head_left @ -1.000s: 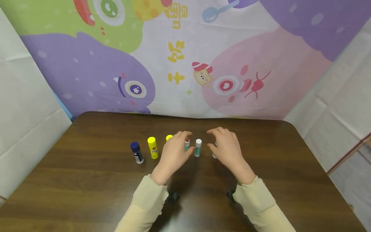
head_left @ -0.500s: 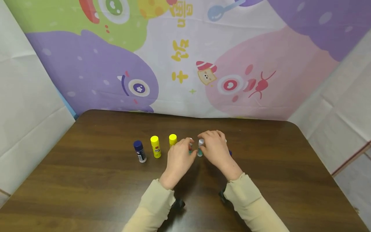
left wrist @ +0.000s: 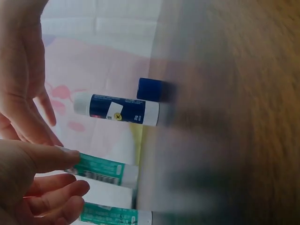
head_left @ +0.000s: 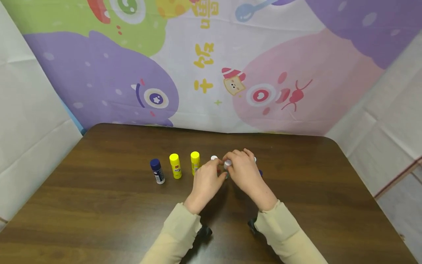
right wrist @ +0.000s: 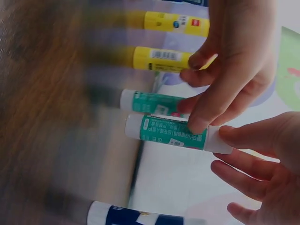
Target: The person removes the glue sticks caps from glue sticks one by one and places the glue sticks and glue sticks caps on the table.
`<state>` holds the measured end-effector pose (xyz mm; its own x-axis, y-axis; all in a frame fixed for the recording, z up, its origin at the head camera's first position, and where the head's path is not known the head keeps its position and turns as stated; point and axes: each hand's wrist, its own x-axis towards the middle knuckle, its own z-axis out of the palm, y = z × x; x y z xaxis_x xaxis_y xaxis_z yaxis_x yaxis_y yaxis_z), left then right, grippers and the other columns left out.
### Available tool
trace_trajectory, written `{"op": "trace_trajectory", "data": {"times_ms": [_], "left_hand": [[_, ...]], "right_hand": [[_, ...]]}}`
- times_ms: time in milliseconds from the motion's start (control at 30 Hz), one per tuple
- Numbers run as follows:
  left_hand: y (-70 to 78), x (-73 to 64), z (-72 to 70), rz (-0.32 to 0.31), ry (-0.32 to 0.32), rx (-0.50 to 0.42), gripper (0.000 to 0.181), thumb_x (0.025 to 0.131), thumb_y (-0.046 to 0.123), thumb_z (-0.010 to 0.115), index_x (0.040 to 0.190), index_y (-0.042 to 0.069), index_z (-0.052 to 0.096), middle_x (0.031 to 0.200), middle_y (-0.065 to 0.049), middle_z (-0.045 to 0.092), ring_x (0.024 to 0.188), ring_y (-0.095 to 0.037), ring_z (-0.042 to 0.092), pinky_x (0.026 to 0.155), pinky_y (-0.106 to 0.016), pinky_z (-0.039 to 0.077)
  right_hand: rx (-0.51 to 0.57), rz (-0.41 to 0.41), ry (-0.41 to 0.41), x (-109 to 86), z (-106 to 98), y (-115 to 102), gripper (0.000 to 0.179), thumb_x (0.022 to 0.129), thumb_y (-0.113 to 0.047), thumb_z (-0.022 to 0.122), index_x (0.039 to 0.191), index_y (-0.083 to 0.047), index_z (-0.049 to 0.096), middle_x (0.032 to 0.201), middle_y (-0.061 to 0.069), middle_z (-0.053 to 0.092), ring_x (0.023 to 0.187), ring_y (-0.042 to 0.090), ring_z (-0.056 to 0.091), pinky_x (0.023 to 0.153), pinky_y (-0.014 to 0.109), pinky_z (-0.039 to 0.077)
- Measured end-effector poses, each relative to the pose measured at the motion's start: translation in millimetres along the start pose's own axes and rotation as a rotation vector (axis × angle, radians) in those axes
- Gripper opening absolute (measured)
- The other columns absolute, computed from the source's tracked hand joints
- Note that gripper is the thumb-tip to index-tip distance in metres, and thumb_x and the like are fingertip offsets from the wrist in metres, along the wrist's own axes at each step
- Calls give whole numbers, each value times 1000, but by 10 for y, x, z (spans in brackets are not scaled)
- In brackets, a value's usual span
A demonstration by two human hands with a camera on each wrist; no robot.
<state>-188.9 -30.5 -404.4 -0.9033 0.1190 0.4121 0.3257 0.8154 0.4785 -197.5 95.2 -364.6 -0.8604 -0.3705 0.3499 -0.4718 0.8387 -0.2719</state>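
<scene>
My right hand (head_left: 244,171) pinches the white cap (right wrist: 218,139) of a green-labelled glue stick (right wrist: 171,132). With its thumb on the green label, my left hand (head_left: 207,180) grips the body of that stick. Just behind the left fingers stands a second green glue stick (right wrist: 152,102), its white top (head_left: 214,158) showing in the head view. Beyond the right hand an uncapped navy glue stick (left wrist: 117,109) stands upright, and its dark blue cap (left wrist: 149,89) sits on the table beside it. The right hand mostly hides these two in the head view.
To the left, a navy-capped glue stick (head_left: 157,171) and two yellow glue sticks, one nearer (head_left: 176,166) and one by the left hand (head_left: 195,162), stand in a row on the brown wooden table (head_left: 108,205). A cartoon-printed cloth (head_left: 204,110) hangs behind the table.
My right hand has moved left from the navy glue stick to the green one and now pinches its cap. My left hand has closed in on the same stick, whose top has tilted.
</scene>
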Motion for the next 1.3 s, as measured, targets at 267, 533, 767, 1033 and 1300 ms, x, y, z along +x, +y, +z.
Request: {"op": "trace_trajectory", "data": {"times_ms": [267, 533, 767, 1033, 1300], "left_hand": [[67, 14, 0, 46, 36, -17, 16, 74, 18, 72, 86, 10, 65, 73, -1, 61, 64, -16, 56, 55, -27, 43], [120, -3, -49, 47, 42, -31, 19, 73, 19, 75, 87, 10, 66, 80, -2, 61, 73, -18, 55, 62, -29, 45], [187, -3, -50, 61, 9, -52, 18, 73, 13, 73, 87, 8, 63, 83, -3, 60, 77, -19, 57, 66, -32, 48], [174, -2, -40, 115, 43, -34, 17, 73, 14, 73, 85, 10, 61, 80, 0, 62, 73, -18, 56, 67, -32, 45], [159, -18, -26, 135, 38, -63, 18, 75, 17, 73, 86, 10, 61, 81, 0, 62, 67, -16, 57, 65, -31, 45]], "right_hand": [[96, 37, 76, -106, -113, -50, 9, 80, -5, 67, 89, -5, 66, 87, 5, 63, 77, 22, 60, 78, 43, 46], [200, 138, 63, -172, -153, -4, 17, 79, -8, 69, 95, -3, 64, 85, 6, 61, 72, 19, 58, 65, 33, 48], [262, 217, 100, -205, -173, 52, 23, 74, -16, 75, 92, -4, 67, 84, 7, 67, 70, 16, 64, 62, 30, 51], [300, 206, 115, -220, -212, 95, 21, 74, -19, 75, 88, -6, 69, 82, 6, 69, 70, 16, 66, 61, 31, 52], [278, 192, 104, -235, -228, 115, 18, 75, -17, 74, 88, -6, 69, 83, 6, 68, 70, 16, 65, 62, 31, 52]]}}
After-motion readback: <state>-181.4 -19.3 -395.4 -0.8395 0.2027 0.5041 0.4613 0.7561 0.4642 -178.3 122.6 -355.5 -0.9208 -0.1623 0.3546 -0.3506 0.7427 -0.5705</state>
